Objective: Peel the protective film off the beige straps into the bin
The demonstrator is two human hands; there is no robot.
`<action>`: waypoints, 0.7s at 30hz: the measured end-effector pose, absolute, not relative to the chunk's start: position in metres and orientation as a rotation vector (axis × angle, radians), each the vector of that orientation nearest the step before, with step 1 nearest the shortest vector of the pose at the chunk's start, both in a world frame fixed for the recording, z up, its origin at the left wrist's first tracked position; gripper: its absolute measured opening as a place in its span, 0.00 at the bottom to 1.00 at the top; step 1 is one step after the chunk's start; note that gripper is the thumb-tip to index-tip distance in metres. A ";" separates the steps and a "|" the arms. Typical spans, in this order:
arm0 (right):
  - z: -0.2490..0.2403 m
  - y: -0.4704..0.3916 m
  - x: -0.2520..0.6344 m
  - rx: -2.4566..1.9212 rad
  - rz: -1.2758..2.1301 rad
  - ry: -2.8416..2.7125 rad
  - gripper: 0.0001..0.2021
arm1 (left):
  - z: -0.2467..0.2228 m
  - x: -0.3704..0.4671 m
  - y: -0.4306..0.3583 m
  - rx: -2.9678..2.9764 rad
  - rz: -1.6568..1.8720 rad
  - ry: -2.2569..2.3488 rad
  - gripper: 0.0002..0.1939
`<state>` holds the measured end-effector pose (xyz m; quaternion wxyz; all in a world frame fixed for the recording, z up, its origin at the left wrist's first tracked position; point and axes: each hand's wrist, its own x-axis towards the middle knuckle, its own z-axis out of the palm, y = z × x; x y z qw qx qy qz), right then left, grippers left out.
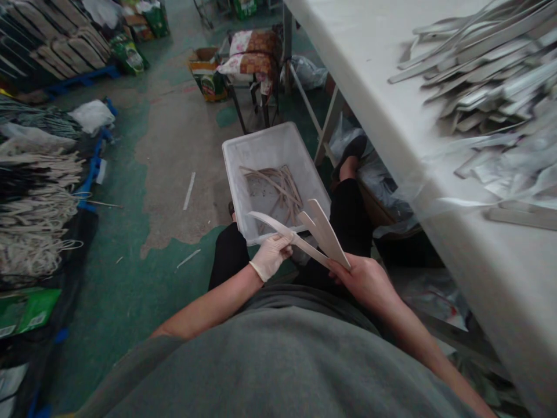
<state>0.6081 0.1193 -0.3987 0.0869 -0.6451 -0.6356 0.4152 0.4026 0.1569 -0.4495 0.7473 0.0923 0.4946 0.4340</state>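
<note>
My left hand (273, 255), in a pale thin glove, is closed around a long, slightly curved off-white strip (307, 248). Bare, my right hand (363, 280) grips the lower ends of a few flat beige strips (327, 231) that fan out upward. The curved strip's near end reaches the right hand's fingers. Both hands are above my lap, at the near edge of a white plastic bin (232, 168). Inside the bin lie several narrow beige offcut strips (285, 188). What the strips are made of I cannot tell.
A white-topped table (378, 104) on my right carries a heap of flat strips (491, 75) and clear plastic wrap. Beyond the bin stand a cushioned stool (250, 55) and a cardboard box (206, 72). Bundles of cords (39, 215) lie along the left. Scraps (189, 191) litter the floor.
</note>
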 end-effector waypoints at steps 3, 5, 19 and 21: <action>-0.400 0.129 0.592 -1.897 1.128 -1.891 0.17 | -0.449 0.415 0.150 0.283 0.873 1.015 0.21; -0.399 0.132 0.591 -1.824 1.193 -1.863 0.16 | -0.449 0.412 0.153 0.300 0.894 1.013 0.19; -0.405 0.131 0.599 -1.820 1.218 -1.765 0.15 | -0.444 0.393 0.171 0.181 0.965 1.057 0.15; -0.403 0.127 0.603 -1.908 1.145 -1.830 0.15 | -0.444 0.388 0.175 0.175 0.972 1.119 0.15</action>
